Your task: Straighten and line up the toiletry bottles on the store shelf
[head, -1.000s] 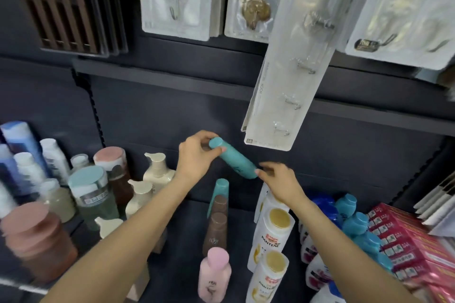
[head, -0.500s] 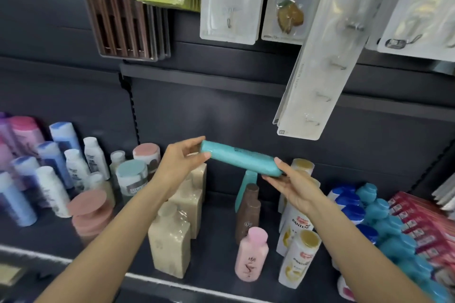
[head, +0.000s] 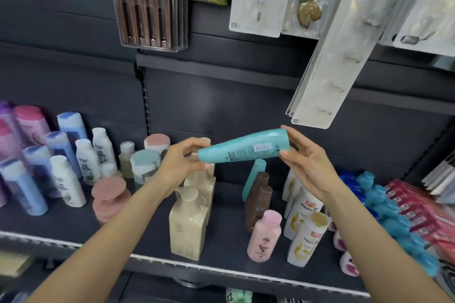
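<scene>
- The shelf (head: 152,224) is being seen from further back and lower than a second ago, so its front edge and more of the rows are being taken in; it is being judged that the whole line-up is being surveyed while one bottle is out of it.
- The beige pump bottles (head: 188,226) are being left in a front-to-back column left of centre, and the white and yellow shampoo bottles (head: 306,238) in a column to the right; between them the brown bottle (head: 258,200) and pink bottle (head: 264,236) are being left standing in a looser line.
- The teal bottle (head: 243,146) is being held in the air above the middle of the shelf, well apart from its surface. A second ago it was being tilted steeply with its left end high; now it is being turned to lie nearly level, right end slightly higher, its printed label facing the camera.
- The left hand (head: 179,165) is being used as one grip: its fingers and thumb are being curled round the narrower left end.
- The right hand (head: 307,167) is being used as the other grip, the wider end being pinched between thumb and fingertips.
- A second teal bottle (head: 253,178) is being left leaning behind the brown one; it is being judged that the held bottle is being checked before being stood upright beside it.
</scene>
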`<state>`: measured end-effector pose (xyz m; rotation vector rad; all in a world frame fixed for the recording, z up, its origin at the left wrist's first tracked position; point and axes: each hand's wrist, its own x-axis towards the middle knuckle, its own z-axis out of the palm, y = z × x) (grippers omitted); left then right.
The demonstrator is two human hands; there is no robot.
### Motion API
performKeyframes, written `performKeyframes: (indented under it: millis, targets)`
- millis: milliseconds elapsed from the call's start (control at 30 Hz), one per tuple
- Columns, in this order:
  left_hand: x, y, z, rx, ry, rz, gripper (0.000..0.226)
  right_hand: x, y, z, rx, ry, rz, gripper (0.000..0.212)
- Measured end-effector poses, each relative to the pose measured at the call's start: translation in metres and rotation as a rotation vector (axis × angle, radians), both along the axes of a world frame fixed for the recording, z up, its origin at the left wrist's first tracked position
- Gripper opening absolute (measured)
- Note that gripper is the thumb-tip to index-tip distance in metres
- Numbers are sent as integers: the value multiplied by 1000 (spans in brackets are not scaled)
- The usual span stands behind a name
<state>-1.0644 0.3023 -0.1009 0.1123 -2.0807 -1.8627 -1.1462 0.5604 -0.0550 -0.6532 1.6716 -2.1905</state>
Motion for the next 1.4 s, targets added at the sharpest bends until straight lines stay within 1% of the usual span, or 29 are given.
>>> performKeyframes:
  millis: [100,200,267,367,500,600,633,767,867,933,967,1033,1067,1100,1133,1233,1400]
  targets:
    - [4,-5,-5,20,-7,-27,44,8,-4,0,17,38,-17,58]
    - [6,-8,-6,15,-24,-40,47,12,-6,-1,13,27,-73,57]
    - [6,-8,-5,28,-20,-49,48,11,-8,-2,53,4,-181,50]
    - [4,-6,1,62,8,-52,40,5,-10,-7,144,-69,-344,38]
    - [-2,-2,7,-41,4,-86,44,-6,-12,-16,159,-182,-394,27]
    - [-10,1,10,-151,13,-71,37,-20,-10,-21,182,-263,-410,30]
    - [-14,3,11,-157,20,-54,33,-25,-9,-23,195,-287,-412,33]
    - [-35,11,17,18,56,-3,22,-49,-10,-31,349,-322,-375,36]
    - [-53,15,20,-11,71,85,21,-67,-10,-38,465,-228,-339,33]
    - [-65,18,22,-96,75,141,18,-81,-6,-42,618,-46,-366,32]
    - [-71,20,22,-147,75,172,17,-90,-2,-44,742,85,-382,29]
    - [-84,24,22,-237,75,220,18,-108,8,-50,1072,355,-416,23]
    - [-91,27,22,-272,76,237,20,-116,12,-54,1211,448,-440,26]
    - [-98,31,22,-306,78,255,23,-122,16,-58,1290,506,-457,30]
    - [-105,35,23,-342,83,273,26,-127,20,-60,1323,533,-462,33]
    - [-124,47,24,-460,100,300,30,-138,28,-64,1332,583,-471,38]
    - [-153,62,17,-625,76,268,33,-160,40,-71,1381,651,-421,29]
